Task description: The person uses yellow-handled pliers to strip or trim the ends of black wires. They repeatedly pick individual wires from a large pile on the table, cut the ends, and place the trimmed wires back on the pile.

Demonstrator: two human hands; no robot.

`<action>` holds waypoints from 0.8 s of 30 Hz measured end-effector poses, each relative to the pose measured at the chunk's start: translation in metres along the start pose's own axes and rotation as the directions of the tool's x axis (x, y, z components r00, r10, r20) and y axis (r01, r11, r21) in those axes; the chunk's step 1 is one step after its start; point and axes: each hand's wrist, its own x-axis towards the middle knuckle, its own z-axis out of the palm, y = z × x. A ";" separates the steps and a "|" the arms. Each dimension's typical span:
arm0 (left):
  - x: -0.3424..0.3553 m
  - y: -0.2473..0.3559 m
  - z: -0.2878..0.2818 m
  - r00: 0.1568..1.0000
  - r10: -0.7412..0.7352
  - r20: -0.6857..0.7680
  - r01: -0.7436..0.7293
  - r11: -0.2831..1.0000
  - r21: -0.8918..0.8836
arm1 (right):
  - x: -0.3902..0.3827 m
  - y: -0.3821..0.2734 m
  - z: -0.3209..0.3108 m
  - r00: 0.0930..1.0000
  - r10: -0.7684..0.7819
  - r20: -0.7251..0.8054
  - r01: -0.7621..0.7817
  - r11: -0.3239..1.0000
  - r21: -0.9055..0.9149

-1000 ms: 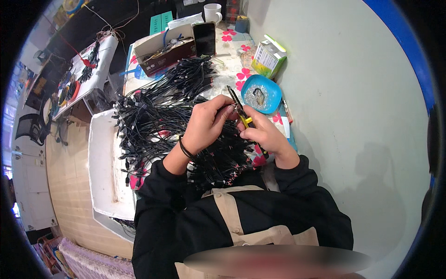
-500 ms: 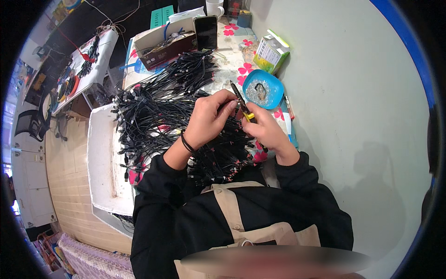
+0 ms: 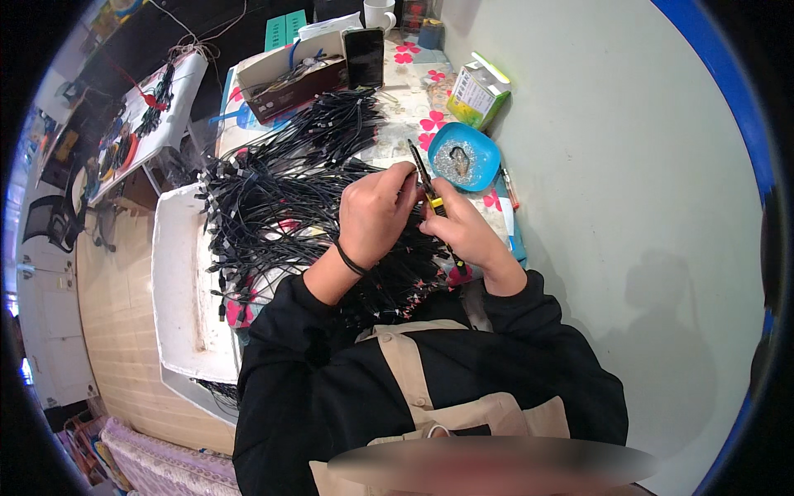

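Observation:
In my right hand (image 3: 461,231) is a black tool with yellow parts (image 3: 437,204), like pliers or a wire stripper, its narrow jaws pointing away from me. My left hand (image 3: 374,213), black band at the wrist, pinches close against the jaws; what its fingertips hold is hidden or too small to tell. Beneath both hands spreads a large pile of black cables (image 3: 273,215) with small connectors. A blue dish (image 3: 488,153) with tiny clear bits and a dark looped item lies just beyond the tool, on the right.
A white foam box (image 3: 170,277) stands left of the pile. At the back are a brown open box (image 3: 298,99), a black phone (image 3: 364,58), a mug (image 3: 378,16) and a green-white carton (image 3: 480,91). A pale wall (image 3: 628,165) rises on the right; a side table (image 3: 178,83) holds more cables.
The tool and both hands have shifted slightly; my left hand's wrist has moved a little right and its fingers have moved closer along the jaws. The whole view has shifted slightly.

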 end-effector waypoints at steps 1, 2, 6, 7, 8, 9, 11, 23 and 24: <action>0.000 0.001 0.000 1.000 -0.011 -0.001 0.011 1.000 -0.013 | 0.000 0.000 0.000 1.000 -0.014 0.004 0.014 1.000 -0.002; -0.001 0.001 -0.001 1.000 -0.011 0.001 0.011 1.000 -0.007 | 0.000 0.000 0.000 1.000 -0.029 0.006 0.029 1.000 -0.003; -0.001 0.000 -0.002 1.000 -0.006 0.010 0.006 1.000 -0.009 | 0.000 0.001 0.000 0.999 -0.044 -0.007 0.044 0.999 -0.023; -0.001 -0.001 -0.002 1.000 -0.011 0.011 0.011 1.000 -0.011 | 0.001 0.001 0.000 0.999 -0.049 -0.012 0.048 0.997 -0.058; -0.001 -0.001 -0.001 1.000 -0.014 0.017 0.015 1.000 -0.019 | 0.001 0.002 0.000 0.999 -0.022 -0.027 0.019 0.995 -0.100; -0.001 0.000 -0.001 1.000 -0.019 0.021 0.019 0.999 -0.029 | 0.000 0.002 0.001 1.000 -0.011 -0.017 0.011 0.999 -0.040; 0.000 0.002 -0.002 0.998 -0.041 0.041 0.043 0.998 -0.047 | -0.002 0.002 0.000 0.997 0.074 -0.012 -0.073 0.995 0.064; 0.062 -0.116 0.017 0.884 0.086 0.460 -0.162 0.978 0.128 | -0.003 0.014 -0.038 0.992 0.123 -0.024 -0.104 0.914 0.393; 0.065 -0.136 0.031 0.841 -0.030 0.540 -0.147 0.949 0.281 | -0.003 0.015 -0.035 0.994 0.103 -0.029 -0.087 0.939 0.332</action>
